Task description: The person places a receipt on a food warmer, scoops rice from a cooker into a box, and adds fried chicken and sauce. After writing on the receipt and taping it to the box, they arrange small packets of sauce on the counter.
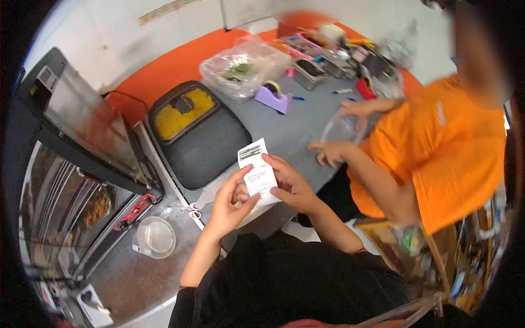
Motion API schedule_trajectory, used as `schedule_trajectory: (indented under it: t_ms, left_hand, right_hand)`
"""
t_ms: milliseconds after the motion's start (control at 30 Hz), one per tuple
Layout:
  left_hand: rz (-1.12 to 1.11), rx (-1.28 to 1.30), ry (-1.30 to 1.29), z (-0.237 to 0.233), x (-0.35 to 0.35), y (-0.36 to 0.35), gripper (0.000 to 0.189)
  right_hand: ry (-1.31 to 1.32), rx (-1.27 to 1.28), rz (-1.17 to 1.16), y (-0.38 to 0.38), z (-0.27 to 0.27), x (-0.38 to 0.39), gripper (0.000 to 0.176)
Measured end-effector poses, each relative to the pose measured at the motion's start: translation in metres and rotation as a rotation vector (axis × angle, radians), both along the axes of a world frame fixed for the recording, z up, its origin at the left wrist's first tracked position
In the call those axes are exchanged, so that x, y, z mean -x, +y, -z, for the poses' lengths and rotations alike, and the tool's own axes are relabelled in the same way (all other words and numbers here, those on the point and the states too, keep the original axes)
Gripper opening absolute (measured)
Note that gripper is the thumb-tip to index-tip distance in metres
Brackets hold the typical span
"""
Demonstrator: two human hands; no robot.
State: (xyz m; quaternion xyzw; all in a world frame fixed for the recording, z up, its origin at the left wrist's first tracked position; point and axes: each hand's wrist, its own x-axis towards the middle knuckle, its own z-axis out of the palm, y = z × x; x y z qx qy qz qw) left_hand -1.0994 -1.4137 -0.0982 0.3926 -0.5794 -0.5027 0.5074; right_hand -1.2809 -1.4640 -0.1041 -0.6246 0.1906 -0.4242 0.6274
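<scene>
A white printed paper slip [259, 174], like a receipt, is held upright between both hands in front of my body. My left hand [235, 192] pinches its left edge, thumb toward the lower part. On the opposite edge, my right hand [290, 185] grips with thumb and fingers. Dark printed blocks show near the top of the slip; the smaller text is too small to read. Just beyond the slip lies a black bag [199, 142] with a yellow see-through panel. Pink-handled scissors [194, 210] rest to the left of my hands.
At right, a person in an orange shirt [432, 147] handles a clear plastic bag [342, 127]. A purple tape dispenser [273, 99], a plastic bag with greens [246, 65] and metal containers [309, 74] stand behind. A glass food warmer [82, 164] and plastic tub [156, 237] are left.
</scene>
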Motion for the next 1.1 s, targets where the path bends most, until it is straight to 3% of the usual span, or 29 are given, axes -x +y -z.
schedule_trajectory:
  t_ms: [33,67,133,200,267,333,400,467,567,600,667,700,767,800,900,967,1100]
  left_hand:
    - [-0.047,-0.006,-0.002,-0.001,0.001,-0.011,0.059]
    - [-0.107,-0.001,0.046,-0.002,0.0,-0.023,0.059]
    - [-0.188,-0.031,0.105,-0.007,-0.005,-0.037,0.06]
    - [-0.285,-0.033,0.097,-0.011,-0.011,-0.045,0.06]
    - [-0.366,-0.045,0.111,-0.017,-0.017,-0.047,0.063]
    - [-0.457,-0.024,0.098,-0.02,-0.022,-0.048,0.064]
    - [-0.554,-0.007,0.084,-0.024,-0.026,-0.049,0.066]
    - [-0.627,-0.045,0.131,-0.029,-0.027,-0.048,0.069]
    - [-0.717,-0.071,0.046,-0.036,-0.032,-0.047,0.071]
    - [-0.722,-0.049,0.038,-0.033,-0.034,-0.047,0.074]
    - [-0.795,-0.06,0.033,-0.033,-0.034,-0.047,0.075]
    - [-0.804,-0.062,0.035,-0.034,-0.033,-0.047,0.076]
    - [-0.824,-0.084,0.029,-0.032,-0.033,-0.047,0.078]
    - [-0.823,-0.086,0.026,-0.032,-0.033,-0.046,0.079]
    - [-0.811,-0.085,0.024,-0.032,-0.031,-0.046,0.079]
    - [-0.804,-0.077,0.027,-0.032,-0.031,-0.047,0.08]
    - [-0.774,-0.069,0.028,-0.034,-0.03,-0.046,0.079]
  right_hand:
    - [0.042,0.01,-0.041,-0.018,0.0,-0.003,0.067]
    - [-0.008,-0.175,-0.057,-0.037,0.004,-0.006,0.058]
    - [0.077,-0.023,0.085,-0.09,-0.011,-0.016,0.05]
    - [-0.004,-0.015,0.165,-0.152,-0.008,-0.031,0.041]
    - [0.201,-0.051,0.288,-0.226,0.007,-0.056,0.037]
    - [0.291,0.226,0.376,-0.325,0.053,-0.089,0.033]
    - [0.507,0.631,0.569,-0.39,0.066,-0.118,0.031]
    - [0.82,0.777,0.582,-0.442,0.071,-0.138,0.035]
    - [0.92,0.81,0.511,-0.501,0.09,-0.153,0.038]
    - [0.996,0.796,0.519,-0.514,0.102,-0.157,0.039]
    - [1.24,0.808,0.1,-0.517,0.137,-0.155,0.041]
    - [1.235,0.805,0.081,-0.512,0.137,-0.158,0.041]
    - [1.504,0.825,0.192,-0.498,0.119,-0.159,0.055]
    - [1.419,0.848,0.15,-0.519,0.132,-0.158,0.049]
    - [1.26,0.84,0.238,-0.479,0.087,-0.146,0.036]
    - [1.188,0.878,0.213,-0.493,0.095,-0.139,0.04]
    - [1.009,0.568,-0.024,-0.497,0.106,-0.126,0.057]
